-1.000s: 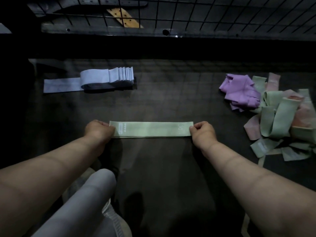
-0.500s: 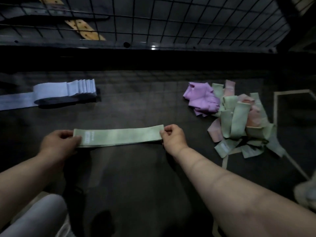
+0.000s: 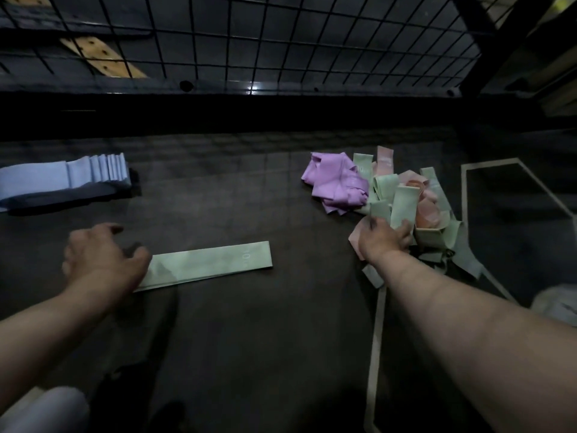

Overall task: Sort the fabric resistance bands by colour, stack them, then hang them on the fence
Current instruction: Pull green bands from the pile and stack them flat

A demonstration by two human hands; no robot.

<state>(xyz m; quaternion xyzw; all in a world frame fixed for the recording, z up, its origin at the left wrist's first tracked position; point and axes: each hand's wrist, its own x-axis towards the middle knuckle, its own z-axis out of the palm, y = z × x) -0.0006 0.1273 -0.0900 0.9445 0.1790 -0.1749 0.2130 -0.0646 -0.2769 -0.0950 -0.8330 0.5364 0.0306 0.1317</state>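
Dark floor [image 3: 281, 354]: fills most of the view. Dimly lit, surface detail poor.

Wire fence [image 3: 281, 42]: black grid across the top, upright behind the floor. No bands hang on the part in view. A tan perforated board [image 3: 103, 60] shows through the mesh, partly cut off.

Mixed pile [image 3: 437, 232]: unsorted green and pink bands lie tangled at the right, with purple bands [image 3: 337, 182] bunched at its left edge. A count is not possible, as the loops overlap.

Blue stack [image 3: 78, 176]: sorted blue bands at the far left, layered edges visible. The left end runs out of frame.

Flat green band [image 3: 212, 264]: lies alone on the floor at centre, well apart from both the pile and the stack. Printed marking near its right end is illegible. Its left end is hidden.

Left hand [image 3: 100, 260]: positioned over that hidden end, blurred. Fingers are loosely spread and slightly bent, holding nothing. Contact with the band cannot be confirmed.

Right hand [image 3: 382, 242]: at the near edge of the pile. Thumb and fingers curl at the base of an upright green loop [image 3: 404, 204]. Fingertips are buried, so a closed grip cannot be confirmed.

Pale floor tape [image 3: 376, 339]: runs under the pile.

Pale trouser knee [image 3: 46, 410]: bottom left, cut off.
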